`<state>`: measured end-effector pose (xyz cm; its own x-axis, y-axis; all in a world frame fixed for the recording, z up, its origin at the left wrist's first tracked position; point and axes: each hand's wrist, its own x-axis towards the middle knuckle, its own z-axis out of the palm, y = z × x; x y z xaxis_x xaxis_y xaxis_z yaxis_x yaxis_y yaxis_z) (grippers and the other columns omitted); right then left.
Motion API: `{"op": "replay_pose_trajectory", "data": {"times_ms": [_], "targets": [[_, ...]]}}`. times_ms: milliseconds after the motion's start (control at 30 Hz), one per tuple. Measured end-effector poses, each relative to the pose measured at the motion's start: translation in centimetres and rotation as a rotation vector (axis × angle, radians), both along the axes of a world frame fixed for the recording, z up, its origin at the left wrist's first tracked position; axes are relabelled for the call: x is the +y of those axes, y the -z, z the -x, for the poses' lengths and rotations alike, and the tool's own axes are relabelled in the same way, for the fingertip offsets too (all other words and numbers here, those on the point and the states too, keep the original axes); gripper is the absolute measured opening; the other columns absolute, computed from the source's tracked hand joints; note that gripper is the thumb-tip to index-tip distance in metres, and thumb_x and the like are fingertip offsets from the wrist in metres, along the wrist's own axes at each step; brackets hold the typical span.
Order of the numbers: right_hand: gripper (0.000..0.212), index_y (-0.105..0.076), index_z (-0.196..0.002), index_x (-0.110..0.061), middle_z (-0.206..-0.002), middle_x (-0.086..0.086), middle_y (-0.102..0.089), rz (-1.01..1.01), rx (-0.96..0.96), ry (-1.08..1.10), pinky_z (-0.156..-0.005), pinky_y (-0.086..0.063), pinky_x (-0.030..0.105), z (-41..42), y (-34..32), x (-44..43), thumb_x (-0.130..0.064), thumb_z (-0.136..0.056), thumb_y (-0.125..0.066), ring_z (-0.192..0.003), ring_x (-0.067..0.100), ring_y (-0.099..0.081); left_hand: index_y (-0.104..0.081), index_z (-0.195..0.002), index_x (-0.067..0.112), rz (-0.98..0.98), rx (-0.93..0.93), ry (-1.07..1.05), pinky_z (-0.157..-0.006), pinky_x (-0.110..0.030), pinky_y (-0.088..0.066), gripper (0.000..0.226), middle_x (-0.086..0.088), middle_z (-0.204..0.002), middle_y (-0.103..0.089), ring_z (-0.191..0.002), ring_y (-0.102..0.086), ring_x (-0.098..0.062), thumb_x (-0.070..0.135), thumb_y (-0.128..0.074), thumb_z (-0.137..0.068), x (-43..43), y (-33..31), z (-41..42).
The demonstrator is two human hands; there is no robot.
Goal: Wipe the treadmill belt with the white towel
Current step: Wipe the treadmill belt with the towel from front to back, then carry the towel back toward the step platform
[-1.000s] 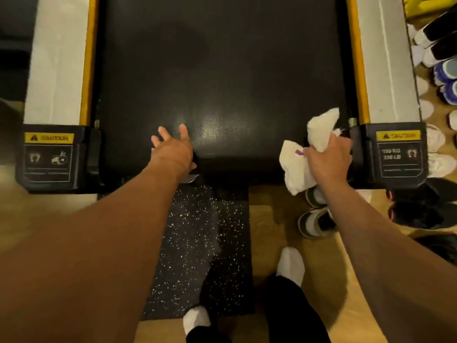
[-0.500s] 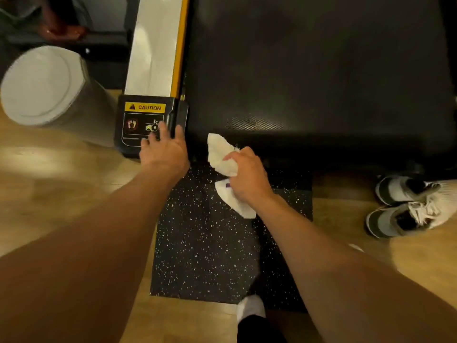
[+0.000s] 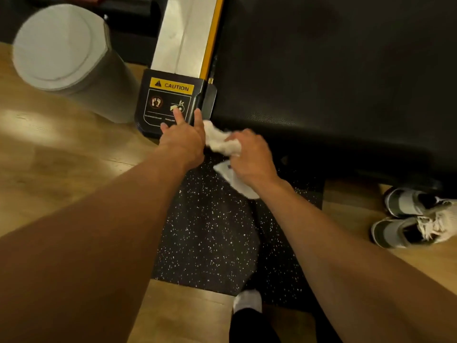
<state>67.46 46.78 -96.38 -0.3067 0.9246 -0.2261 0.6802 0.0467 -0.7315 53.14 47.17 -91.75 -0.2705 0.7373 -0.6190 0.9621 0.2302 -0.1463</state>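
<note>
The black treadmill belt [image 3: 333, 70] fills the upper right of the head view. My right hand [image 3: 249, 154] is closed around the crumpled white towel [image 3: 220, 142] and presses it against the belt's rear left corner; a loose end hangs below the hand. My left hand [image 3: 184, 137] rests with spread fingers on the black end cap with the yellow caution label [image 3: 170, 100], right beside the towel.
A white side rail with a yellow stripe [image 3: 185, 35] runs along the belt's left edge. A round white bin [image 3: 61, 50] stands on the wooden floor at left. A speckled black mat [image 3: 217, 233] lies under me. A pair of sneakers [image 3: 415, 219] sits at right.
My right hand has swept the towel from the belt's right corner across to the left corner. My left hand moved from the belt onto the left end cap. The view shifted left.
</note>
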Motion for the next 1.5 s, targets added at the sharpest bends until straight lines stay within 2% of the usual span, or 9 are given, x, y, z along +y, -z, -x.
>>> {"op": "replay_pose_trajectory", "data": {"times_ms": [167,333,600,767,933,1067,1133,1267,1500], "targets": [[0.037,-0.06,-0.113,-0.016,-0.119,0.006,-0.054,-0.311,-0.159,0.079,-0.089,-0.042,0.035,-1.3,-1.5,2.5,-0.012,-0.078,-0.07,-0.108,0.026,-0.045,0.014,-0.153,0.017,0.027,0.063,0.064,-0.113,-0.055,-0.02,0.092,-0.033,-0.154,0.012,-0.138,-0.023,-0.052,0.009,-0.056,-0.092,0.0,-0.2,-0.5],[0.024,-0.069,-0.099,-0.015,-0.099,0.006,-0.067,0.407,-0.095,-0.234,-0.078,-0.05,0.035,-2.8,-1.6,-2.0,-0.003,-0.081,-0.06,-0.096,0.024,-0.061,0.009,-0.153,0.022,0.13,-0.105,-0.028,-0.115,-0.055,-0.024,0.085,-0.027,-0.157,0.005,-0.139,-0.022,-0.051,0.01,-0.049,-0.093,0.8,-1.4,1.2],[0.024,-0.061,-0.111,-0.006,-0.101,0.008,-0.061,0.444,0.139,-0.259,-0.077,-0.042,0.034,-6.6,-15.2,-0.4,-0.02,-0.095,-0.049,-0.091,0.018,-0.055,-0.054,-0.13,0.021,0.143,-0.866,-0.927,-0.095,-0.047,-0.05,0.045,-0.009,-0.117,-0.063,-0.107,-0.062,-0.028,0.048,-0.052,-0.094,-6.2,-10.3,-4.9],[0.035,-0.062,-0.109,-0.008,-0.103,0.009,-0.062,0.237,0.036,-0.39,-0.08,-0.04,0.035,-7.1,-25.9,-1.4,-0.034,-0.095,-0.045,-0.097,0.025,-0.056,-0.062,-0.083,0.019,-0.115,-1.117,-1.238,-0.057,-0.026,-0.04,0.028,0.001,-0.064,-0.053,-0.056,-0.045,-0.014,0.043,-0.054,-0.094,-8.6,-20.8,-8.4],[0.03,-0.06,-0.103,-0.009,-0.107,0.016,-0.063,0.217,-0.005,-0.351,-0.08,-0.044,0.037,-5.6,-38.9,-3.7,-0.031,-0.096,-0.042,-0.099,0.032,-0.059,-0.062,-0.078,0.019,-0.172,-1.323,-1.215,-0.058,-0.028,-0.047,0.041,0.001,-0.066,-0.057,-0.059,-0.053,-0.013,0.06,-0.059,-0.083,-13.2,-36.3,-8.2],[0.044,-0.057,-0.121,0.0,-0.124,0.019,-0.058,0.243,-0.007,-0.435,-0.094,-0.044,0.041,-2.6,-49.4,-7.6,-0.033,-0.098,-0.038,-0.112,0.034,-0.054,-0.066,-0.112,0.009,-0.225,-1.167,-1.065,-0.082,-0.034,-0.054,0.033,-0.005,-0.103,-0.071,-0.094,-0.066,-0.019,0.026,-0.071,-0.084,-19.3,-47.7,-6.7],[0.048,-0.056,-0.123,-0.001,-0.125,0.021,-0.057,0.005,-0.068,-0.643,-0.093,-0.04,0.039,-1.6,-53.4,-10.7,-0.037,-0.101,-0.034,-0.115,0.036,-0.052,-0.066,-0.103,0.012,-0.325,-1.053,-1.055,-0.069,-0.029,-0.052,0.02,-0.001,-0.092,-0.069,-0.085,-0.063,-0.016,0.018,-0.071,-0.084,-22.7,-51.5,-5.7],[0.055,-0.061,-0.112,-0.008,-0.113,0.018,-0.059,-0.533,-0.186,-0.837,-0.077,-0.041,0.041,-0.4,-60.1,-16.1,-0.05,-0.1,-0.026,-0.103,0.038,-0.055,-0.064,-0.108,0.008,-0.602,-0.879,-1.102,-0.087,-0.044,-0.056,0.03,-0.008,-0.108,-0.068,-0.101,-0.064,-0.026,0.019,-0.072,-0.081,-30.2,-56.7,-3.5],[0.054,-0.039,-0.049,-0.021,-0.054,0.005,-0.045,-0.275,0.158,-1.061,-0.057,-0.025,0.034,3.4,-69.9,-28.8,-0.041,-0.098,-0.044,-0.057,0.022,-0.047,-0.06,-0.065,0.012,-0.942,-0.593,-1.055,-0.056,-0.026,-0.044,0.028,0.001,-0.065,-0.056,-0.062,-0.053,-0.01,0.027,-0.082,-0.073,-47.1,-64.4,-2.4]]}}
